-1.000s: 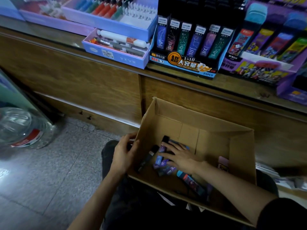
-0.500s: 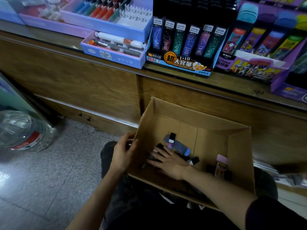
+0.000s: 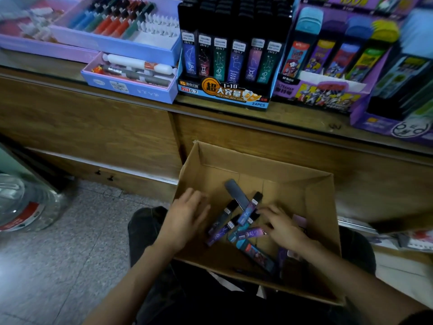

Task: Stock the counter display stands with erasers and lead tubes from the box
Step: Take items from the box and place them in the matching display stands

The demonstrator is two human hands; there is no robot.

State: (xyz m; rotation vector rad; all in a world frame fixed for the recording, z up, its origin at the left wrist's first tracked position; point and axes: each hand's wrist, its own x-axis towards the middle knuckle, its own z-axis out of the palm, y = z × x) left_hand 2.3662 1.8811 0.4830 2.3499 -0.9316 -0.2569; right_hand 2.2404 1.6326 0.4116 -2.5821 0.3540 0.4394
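Lead tubes [image 3: 243, 216] lie heaped on the box [image 3: 257, 160] floor, long axes mostly running near-left to far-right; one grey tube [image 3: 236, 193] crosses them. Right hand [image 3: 283, 227] covers the nearer tubes, fingers [image 3: 266, 211] spread, any grip indiscernible. Left hand [image 3: 187, 216], blurred and with relaxed fingers, has left the box rim and now reaches inside.

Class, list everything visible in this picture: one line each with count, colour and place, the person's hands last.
cardboard box: one, brown, on the person's lap
lead tubes: several, purple, blue, black, loose in box
lead tube stand: one, black and blue, counter centre
purple display stand: one, counter right
pen trays: three, lilac and blue, counter left
water bottle: one, clear, floor left
left hand: one, at box's left wall
right hand: one, touching tubes
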